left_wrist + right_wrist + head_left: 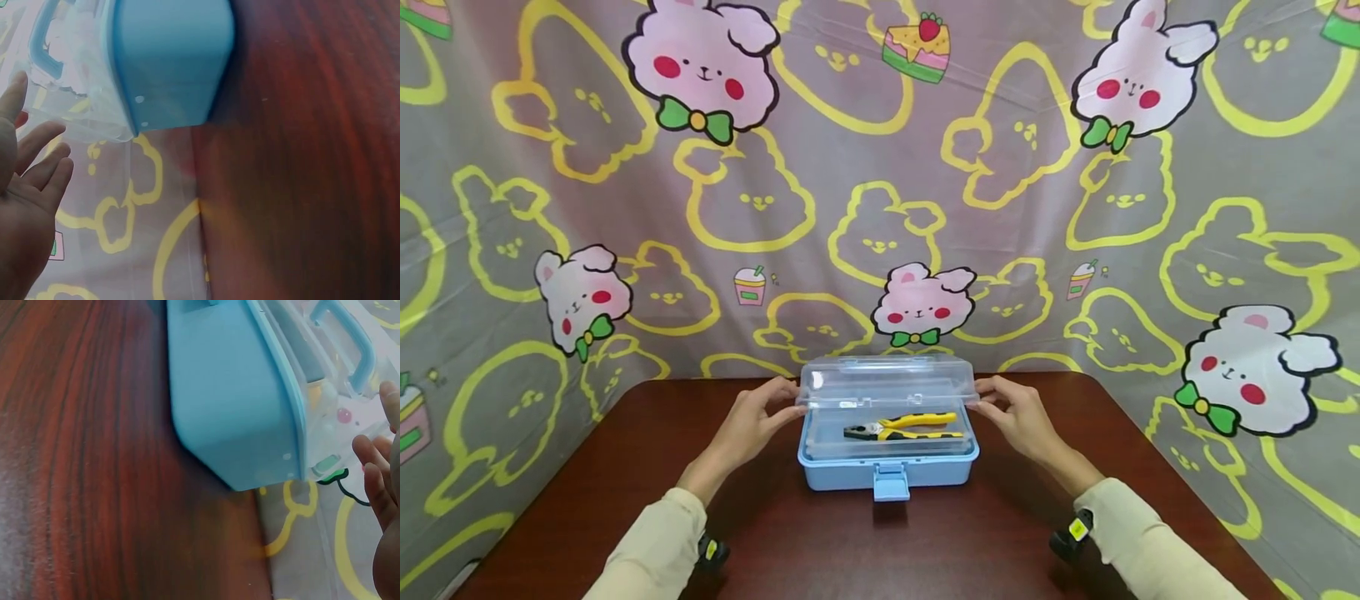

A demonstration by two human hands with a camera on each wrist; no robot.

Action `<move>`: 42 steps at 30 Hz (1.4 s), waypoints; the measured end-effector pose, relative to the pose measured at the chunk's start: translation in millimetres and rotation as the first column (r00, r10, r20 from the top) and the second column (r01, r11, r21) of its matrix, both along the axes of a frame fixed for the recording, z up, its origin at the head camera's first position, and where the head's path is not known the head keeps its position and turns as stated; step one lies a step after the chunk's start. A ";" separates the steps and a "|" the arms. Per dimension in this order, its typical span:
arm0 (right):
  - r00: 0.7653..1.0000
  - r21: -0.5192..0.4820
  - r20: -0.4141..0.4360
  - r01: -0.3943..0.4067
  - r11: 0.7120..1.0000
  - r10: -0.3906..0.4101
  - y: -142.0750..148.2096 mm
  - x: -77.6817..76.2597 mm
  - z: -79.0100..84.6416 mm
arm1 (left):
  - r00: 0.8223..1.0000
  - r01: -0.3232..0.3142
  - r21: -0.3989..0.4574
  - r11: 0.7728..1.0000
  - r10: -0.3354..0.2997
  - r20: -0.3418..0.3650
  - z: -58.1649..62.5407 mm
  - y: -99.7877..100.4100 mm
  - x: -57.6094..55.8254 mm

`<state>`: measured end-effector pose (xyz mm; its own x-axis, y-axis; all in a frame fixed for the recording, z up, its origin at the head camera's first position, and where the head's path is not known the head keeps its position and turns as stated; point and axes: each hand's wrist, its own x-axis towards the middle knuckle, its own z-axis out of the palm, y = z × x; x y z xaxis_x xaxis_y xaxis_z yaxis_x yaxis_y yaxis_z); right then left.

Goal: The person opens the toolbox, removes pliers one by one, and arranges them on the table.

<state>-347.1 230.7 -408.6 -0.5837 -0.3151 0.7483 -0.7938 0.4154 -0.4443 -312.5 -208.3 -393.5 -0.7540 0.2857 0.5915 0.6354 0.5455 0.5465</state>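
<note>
A light-blue toolbox (842,475) with a clear plastic lid (887,379) stands on the table in the head view. The lid is tilted up partway, its front edge raised off the base. At its left end my left hand (760,410) pinches the lid between thumb and fingers. My right hand (1017,412) grips the opposite end the same way. Inside lie pliers (917,421) with yellow-and-black handles, their dark jaws pointing left. A blue latch (891,483) hangs folded down at the front. The lid's blue carrying handle (361,347) shows in the right wrist view.
The toolbox rests on a dark reddish-brown wooden table (880,558). Behind and on both sides hangs a grey curtain (820,208) printed with rabbits and yellow outlines. Dark straps with yellow tags (1081,528) sit at both wrists, by the pale sleeves.
</note>
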 end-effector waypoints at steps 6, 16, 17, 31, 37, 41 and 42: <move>0.999 -0.017 0.009 0.054 0.998 -0.053 -0.8 -1.4 3.5 | 0.999 0.031 0.015 0.999 -0.031 0.021 8.7 1.9 -4.7; 0.999 -0.049 0.047 0.017 0.999 -0.015 -1.6 -3.4 13.2 | 0.997 0.051 0.054 0.997 -0.053 0.049 18.0 3.2 -8.1; 0.998 -0.049 0.055 0.017 0.999 -0.014 -1.2 -3.4 14.5 | 0.998 0.047 0.049 0.998 -0.049 0.050 19.2 3.3 -8.5; 0.985 -0.009 0.138 0.105 0.994 -0.103 -4.3 -14.9 35.4 | 0.993 -0.071 0.010 0.997 0.070 0.098 39.4 4.2 -15.6; 0.969 -0.016 0.224 0.109 0.994 -0.103 -6.2 -22.1 45.2 | 0.994 -0.054 -0.003 0.999 0.054 0.097 48.6 3.0 -20.5; 0.959 0.004 0.260 0.112 0.994 -0.109 -7.6 -28.7 51.0 | 0.994 -0.044 -0.003 0.999 0.044 0.096 52.8 3.7 -25.1; 0.956 0.009 0.272 0.113 0.994 -0.112 -7.9 -30.3 52.3 | 0.994 -0.045 -0.003 0.999 0.045 0.098 53.8 4.1 -26.1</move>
